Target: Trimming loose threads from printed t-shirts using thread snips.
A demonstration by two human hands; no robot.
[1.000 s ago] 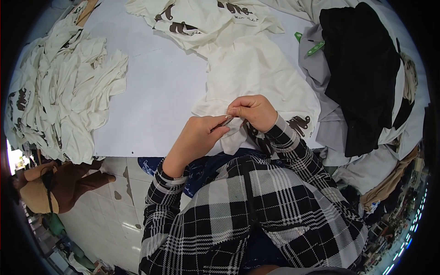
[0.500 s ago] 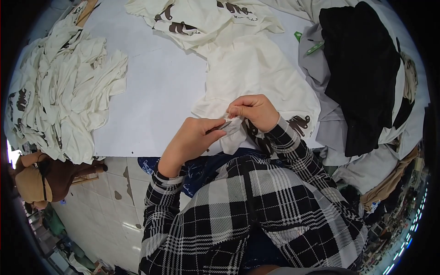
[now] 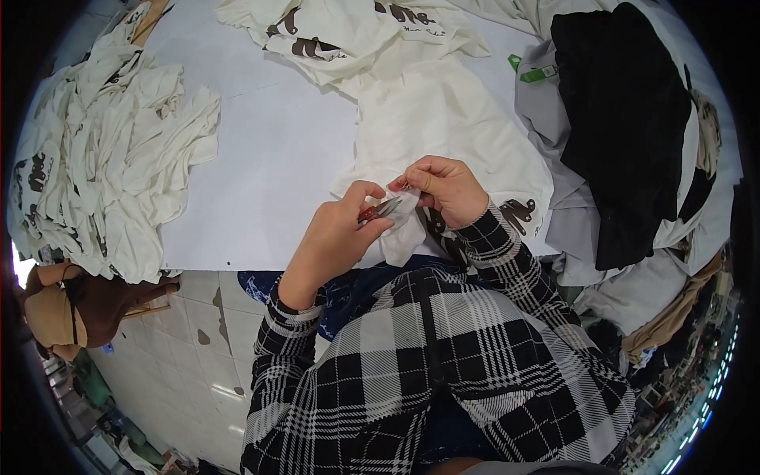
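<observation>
Between the fingers of my left hand [image 3: 323, 237] is a small pair of thread snips [image 3: 386, 208] with a red handle and metal blades. The blades point right, close against the cloth. My right hand [image 3: 453, 194] pinches the edge of a white T-shirt [image 3: 443, 111], lifting a crumpled bit of it at the table's front edge. Fine threads seem to show at those fingertips, too small to be sure. The rest of this shirt lies spread away from me, with a dark print [image 3: 518, 212] beside my right wrist.
On the white table [image 3: 269, 158], a heap of white shirts [image 3: 119, 150] lies at left and more printed shirts [image 3: 356, 36] at the far side. Black cloth [image 3: 625, 119] over grey cloth [image 3: 546, 103] lies at right, beside a green tag [image 3: 539, 74]. Someone [image 3: 87, 305] is at the lower left.
My left fingers have loosened and lifted, so the snips show more plainly. My right hand has turned slightly at the cloth. The green tag has shifted, and the person at left has moved slightly.
</observation>
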